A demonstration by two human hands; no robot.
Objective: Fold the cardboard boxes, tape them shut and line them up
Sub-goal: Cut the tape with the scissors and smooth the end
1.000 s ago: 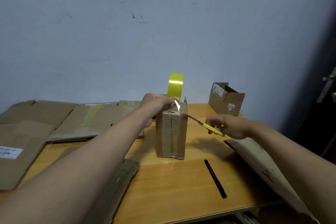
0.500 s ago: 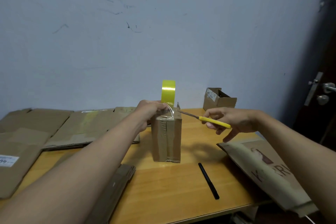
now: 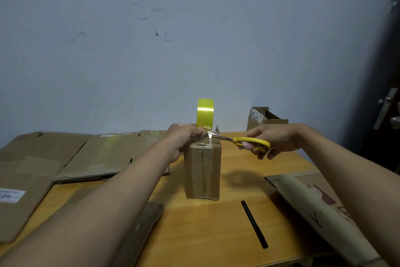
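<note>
A tall folded cardboard box (image 3: 203, 171) stands upright in the middle of the wooden table (image 3: 207, 230). My left hand (image 3: 184, 136) grips a yellow tape roll (image 3: 205, 114) held upright over the box top, with a clear strip of tape running down to the box. My right hand (image 3: 275, 140) grips yellow-handled scissors (image 3: 251, 143), whose blades reach the stretched tape at the box's top right edge.
Flattened cardboard boxes (image 3: 71, 154) lie across the table's left side, one more (image 3: 320, 208) at the right edge. A small open box (image 3: 265, 119) stands at the back right against the wall. A black pen (image 3: 254, 223) lies in front. A door handle (image 3: 394, 119) shows at far right.
My right hand has brought the scissors in from the right and up to the tape. My left hand keeps the roll over the box.
</note>
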